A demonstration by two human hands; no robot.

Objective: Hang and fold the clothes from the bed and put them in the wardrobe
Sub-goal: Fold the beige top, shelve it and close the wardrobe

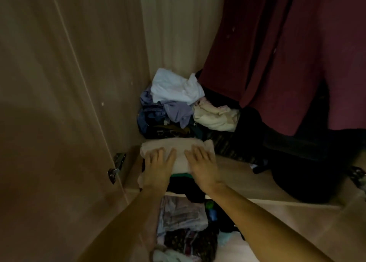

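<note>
A folded beige garment (179,146) lies on top of a stack of dark folded clothes at the left front of a wardrobe shelf (233,172). My left hand (158,166) rests flat on its left part, fingers spread. On its right part my right hand (202,165) lies flat, fingers spread too. Neither hand grips anything. Behind the stack sits a loose heap of white, lilac, blue and cream clothes (178,103).
The open wardrobe door (59,103) with metal hinges (116,166) stands close on the left. Dark red garments (277,54) hang at the right above black clothes (297,162). A lower shelf holds more mixed clothes (186,228).
</note>
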